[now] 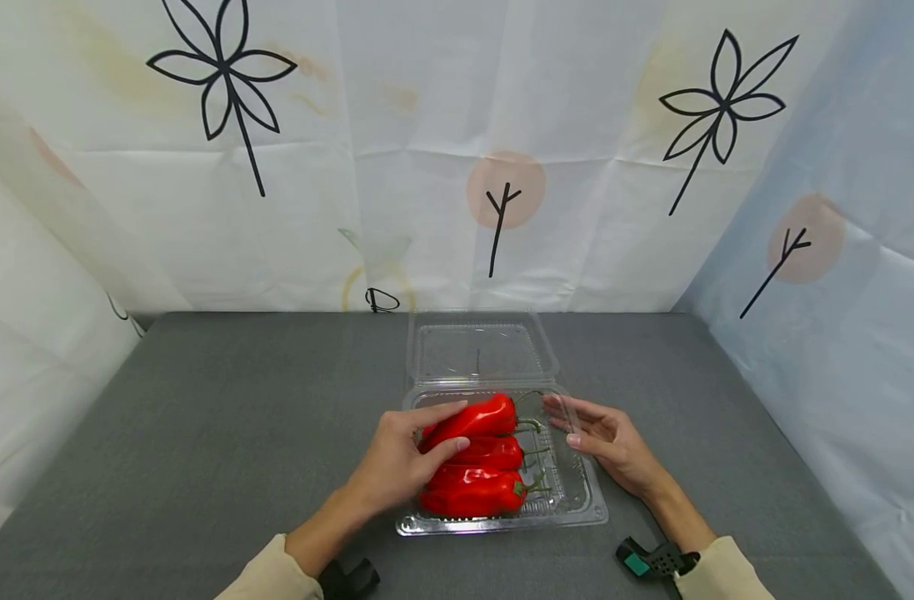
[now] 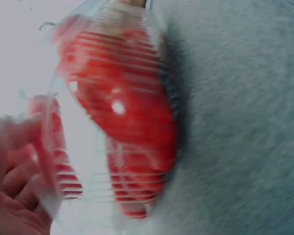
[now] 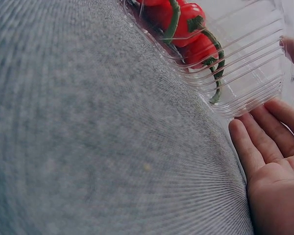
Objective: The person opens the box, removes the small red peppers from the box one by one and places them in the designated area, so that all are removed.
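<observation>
Lower centre, red peppers [image 1: 467,498]: lying inside the clear container [image 1: 572,493].
Uppermost pepper [image 1: 481,419]: probably being settled; next likely needs gentle release.
Left hand [image 1: 395,460]: pinching that pepper.
Right hand [image 1: 614,443]: fingers spread at the container's right end.

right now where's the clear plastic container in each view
Head: clear plastic container, lower centre, its lid open behind.
Left wrist: container blurred, left of centre.
Right wrist: container at upper right.
Shared landmark: red peppers, seen inside it in all three.
</observation>
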Action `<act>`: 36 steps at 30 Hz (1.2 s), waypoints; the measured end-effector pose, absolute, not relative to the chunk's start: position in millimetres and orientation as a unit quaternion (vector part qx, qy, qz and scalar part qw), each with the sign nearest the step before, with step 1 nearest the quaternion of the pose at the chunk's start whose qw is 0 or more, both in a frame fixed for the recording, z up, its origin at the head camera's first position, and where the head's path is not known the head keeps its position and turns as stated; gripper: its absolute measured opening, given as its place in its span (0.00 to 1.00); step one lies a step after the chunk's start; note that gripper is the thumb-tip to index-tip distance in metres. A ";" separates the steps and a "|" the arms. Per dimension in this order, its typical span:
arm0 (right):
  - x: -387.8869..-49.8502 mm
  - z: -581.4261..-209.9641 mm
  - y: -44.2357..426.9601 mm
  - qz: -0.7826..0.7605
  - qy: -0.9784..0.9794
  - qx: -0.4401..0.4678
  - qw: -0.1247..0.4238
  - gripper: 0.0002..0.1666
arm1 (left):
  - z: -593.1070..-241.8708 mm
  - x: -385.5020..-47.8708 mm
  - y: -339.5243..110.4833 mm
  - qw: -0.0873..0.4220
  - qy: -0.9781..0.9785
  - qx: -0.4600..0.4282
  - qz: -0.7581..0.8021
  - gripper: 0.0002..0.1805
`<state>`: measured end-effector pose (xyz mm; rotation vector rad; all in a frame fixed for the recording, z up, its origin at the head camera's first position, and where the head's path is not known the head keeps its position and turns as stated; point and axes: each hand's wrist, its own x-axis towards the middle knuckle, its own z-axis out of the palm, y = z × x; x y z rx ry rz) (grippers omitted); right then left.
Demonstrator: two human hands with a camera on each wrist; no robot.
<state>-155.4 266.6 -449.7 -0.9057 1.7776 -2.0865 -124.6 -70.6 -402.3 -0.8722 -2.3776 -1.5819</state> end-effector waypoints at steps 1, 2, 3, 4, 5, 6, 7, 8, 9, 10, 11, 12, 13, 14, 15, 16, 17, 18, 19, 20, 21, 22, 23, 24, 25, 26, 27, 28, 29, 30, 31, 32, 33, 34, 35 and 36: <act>-155.3 -450.0 266.7 -0.717 0.610 -0.313 0.127 0.32 | -400.0 -124.8 -72.2 0.081 -0.788 -0.289 -0.538 0.26; -155.1 -450.2 266.7 -0.717 0.608 -0.315 0.127 0.32 | -397.7 -125.2 -74.0 0.088 -0.784 -0.286 -0.544 0.27; -155.1 -450.2 266.6 -0.719 0.607 -0.315 0.128 0.32 | -395.6 -125.7 -76.0 0.097 -0.781 -0.283 -0.548 0.27; -155.0 -450.4 266.7 -0.720 0.605 -0.317 0.128 0.32 | -393.0 -126.3 -78.2 0.107 -0.779 -0.280 -0.551 0.27; -155.1 -450.6 266.7 -0.720 0.603 -0.318 0.128 0.32 | -390.3 -126.9 -80.7 0.118 -0.779 -0.275 -0.551 0.27; -155.1 -450.8 266.8 -0.721 0.602 -0.320 0.127 0.32 | -388.2 -127.9 -83.7 0.131 -0.781 -0.269 -0.548 0.27; -155.2 -451.0 266.9 -0.722 0.600 -0.322 0.127 0.32 | -386.6 -129.0 -87.2 0.144 -0.783 -0.263 -0.545 0.27; -155.3 -451.2 267.0 -0.722 0.599 -0.323 0.127 0.32 | -385.3 -130.5 -91.0 0.157 -0.785 -0.255 -0.542 0.27; -155.4 -451.3 267.2 -0.722 0.599 -0.322 0.126 0.32 | -383.9 -131.9 -95.2 0.166 -0.788 -0.246 -0.539 0.27; -155.5 -451.5 267.3 -0.722 0.599 -0.322 0.126 0.32 | -382.3 -133.5 -99.5 0.174 -0.791 -0.234 -0.537 0.27; -155.6 -451.5 267.3 -0.722 0.600 -0.321 0.126 0.32 | -381.3 -135.5 -104.2 0.182 -0.794 -0.221 -0.536 0.26; -155.7 -451.6 267.3 -0.721 0.601 -0.321 0.126 0.32 | -380.4 -137.6 -109.3 0.189 -0.797 -0.208 -0.534 0.26; -155.7 -451.6 267.3 -0.720 0.603 -0.320 0.126 0.32 | -379.6 -139.8 -114.6 0.195 -0.800 -0.194 -0.533 0.26; -155.7 -451.4 267.3 -0.720 0.604 -0.318 0.126 0.32 | -378.3 -142.1 -119.7 0.201 -0.802 -0.179 -0.533 0.25; -155.8 -451.4 267.2 -0.719 0.606 -0.316 0.126 0.32 | -377.1 -144.5 -125.1 0.207 -0.803 -0.163 -0.535 0.25; -155.7 -451.3 267.2 -0.719 0.607 -0.315 0.127 0.33 | -375.9 -146.7 -130.4 0.214 -0.802 -0.149 -0.537 0.25; -155.7 -451.2 267.2 -0.718 0.608 -0.314 0.127 0.33 | -374.9 -149.1 -135.9 0.222 -0.800 -0.137 -0.540 0.24; -155.7 -451.2 267.2 -0.718 0.608 -0.313 0.127 0.33 | -374.2 -151.5 -141.3 0.231 -0.798 -0.125 -0.543 0.24; -155.8 -451.2 267.2 -0.718 0.608 -0.313 0.127 0.33 | -373.5 -153.8 -146.6 0.238 -0.794 -0.113 -0.547 0.24; -155.9 -451.2 267.2 -0.719 0.607 -0.314 0.127 0.33 | -372.9 -155.8 -151.8 0.246 -0.792 -0.103 -0.549 0.24; -155.9 -451.2 267.3 -0.719 0.607 -0.314 0.127 0.33 | -372.5 -157.8 -156.7 0.253 -0.790 -0.093 -0.551 0.24; -156.0 -451.3 267.3 -0.719 0.607 -0.315 0.127 0.33 | -372.3 -159.5 -161.3 0.260 -0.789 -0.085 -0.550 0.24; -156.0 -451.4 267.4 -0.719 0.606 -0.315 0.127 0.33 | -372.4 -161.4 -165.8 0.266 -0.789 -0.076 -0.549 0.24; -156.2 -451.4 267.5 -0.720 0.604 -0.317 0.127 0.33 | -372.8 -163.1 -170.1 0.271 -0.788 -0.068 -0.548 0.24; -156.3 -451.5 267.5 -0.720 0.603 -0.319 0.127 0.33 | -373.1 -164.6 -174.1 0.276 -0.788 -0.060 -0.547 0.24; -156.4 -451.7 267.6 -0.721 0.602 -0.320 0.127 0.33 | -373.7 -166.0 -178.0 0.281 -0.789 -0.053 -0.544 0.24; -156.5 -451.8 267.7 -0.721 0.601 -0.321 0.127 0.33 | -374.6 -167.5 -181.8 0.285 -0.789 -0.046 -0.543 0.23; -156.5 -451.8 267.8 -0.721 0.601 -0.322 0.126 0.33 | -375.6 -168.9 -185.5 0.290 -0.790 -0.037 -0.539 0.23; -156.4 -451.8 267.8 -0.721 0.600 -0.322 0.126 0.33 | -376.5 -170.0 -189.1 0.294 -0.790 -0.029 -0.538 0.23; -156.3 -451.7 267.7 -0.721 0.600 -0.323 0.126 0.33 | -377.7 -171.4 -193.1 0.297 -0.790 -0.019 -0.535 0.23; -156.3 -451.7 267.8 -0.721 0.600 -0.322 0.126 0.33 | -378.6 -172.4 -197.0 0.300 -0.792 -0.010 -0.531 0.23; -156.2 -451.6 267.8 -0.721 0.601 -0.322 0.126 0.33 | -379.3 -173.2 -200.8 0.301 -0.794 0.002 -0.528 0.23; -156.0 -451.5 267.8 -0.721 0.601 -0.321 0.126 0.33 | -380.6 -174.1 -205.0 0.302 -0.795 0.015 -0.525 0.23; -156.0 -451.4 267.7 -0.721 0.601 -0.321 0.127 0.33 | -381.8 -174.9 -209.1 0.303 -0.796 0.025 -0.523 0.23; -156.0 -451.4 267.6 -0.720 0.602 -0.320 0.127 0.33 | -383.5 -176.0 -213.7 0.304 -0.796 0.035 -0.523 0.23; -156.0 -451.3 267.6 -0.720 0.602 -0.320 0.127 0.33 | -385.3 -177.0 -218.3 0.303 -0.796 0.047 -0.521 0.23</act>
